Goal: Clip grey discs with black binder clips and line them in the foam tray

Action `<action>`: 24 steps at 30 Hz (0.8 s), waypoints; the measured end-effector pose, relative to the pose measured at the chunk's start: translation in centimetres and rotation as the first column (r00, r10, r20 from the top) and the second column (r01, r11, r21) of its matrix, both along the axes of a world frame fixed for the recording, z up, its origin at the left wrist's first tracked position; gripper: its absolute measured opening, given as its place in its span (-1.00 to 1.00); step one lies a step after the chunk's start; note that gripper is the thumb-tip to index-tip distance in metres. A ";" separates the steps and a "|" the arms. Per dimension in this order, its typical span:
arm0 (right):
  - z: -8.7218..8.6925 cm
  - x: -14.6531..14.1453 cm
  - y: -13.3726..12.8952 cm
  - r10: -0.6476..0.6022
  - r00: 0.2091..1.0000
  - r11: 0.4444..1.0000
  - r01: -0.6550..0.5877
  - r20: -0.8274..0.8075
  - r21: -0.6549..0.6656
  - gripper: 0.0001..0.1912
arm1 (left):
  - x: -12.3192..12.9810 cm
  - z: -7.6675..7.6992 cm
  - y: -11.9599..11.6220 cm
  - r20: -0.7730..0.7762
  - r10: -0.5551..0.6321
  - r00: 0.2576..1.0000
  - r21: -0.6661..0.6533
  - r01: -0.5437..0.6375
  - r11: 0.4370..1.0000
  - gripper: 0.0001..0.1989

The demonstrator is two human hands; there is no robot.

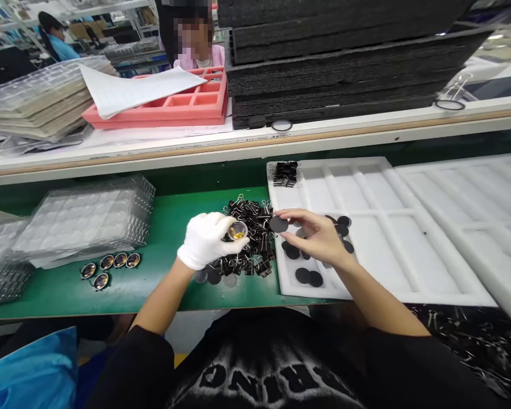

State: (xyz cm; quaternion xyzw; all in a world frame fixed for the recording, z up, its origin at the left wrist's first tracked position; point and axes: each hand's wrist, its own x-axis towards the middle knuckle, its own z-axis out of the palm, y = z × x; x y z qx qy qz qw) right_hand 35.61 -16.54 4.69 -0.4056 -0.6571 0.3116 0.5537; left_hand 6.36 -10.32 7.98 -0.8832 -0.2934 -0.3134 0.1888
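Observation:
My left hand (208,237), in a white glove, pinches a small round piece (238,230) with a metallic rim and a dark and amber face. Bare, my right hand (317,233) grips a flat black disc (278,224) by its edge between thumb and fingers. The two pieces are held apart. Below and between the hands lies a heap of black binder clips (255,227). More black discs (309,277) rest in the white foam tray (377,287) under my right hand. Several similar round pieces (120,260) sit on the green table at the left.
Stacked clear plastic trays (89,216) stand at the left. A second white tray (472,204) adjoins at the right. Behind, a shelf edge (174,149) carries a pink foam tray (162,116) and black foam sheets (344,74). A person (200,45) sits opposite.

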 end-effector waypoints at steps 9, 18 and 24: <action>0.0 -3.5 -1.2 -0.075 0.992 0.954 0.041 -0.105 -0.297 -0.68 | 4.9 -1.0 -0.9 -0.052 -0.178 0.983 0.197 0.185 0.963 -0.65; -1.2 -2.5 -0.5 0.022 0.933 0.842 -0.211 -0.358 -0.497 -0.53 | 1.4 -0.2 -0.3 -0.039 0.029 0.999 -0.213 -0.036 0.976 -0.49; -1.5 -2.5 -0.1 -0.035 0.793 0.734 -0.393 -0.609 -0.554 -0.54 | -7.4 -1.4 6.2 -0.303 0.360 0.882 -0.702 -0.462 0.542 -0.50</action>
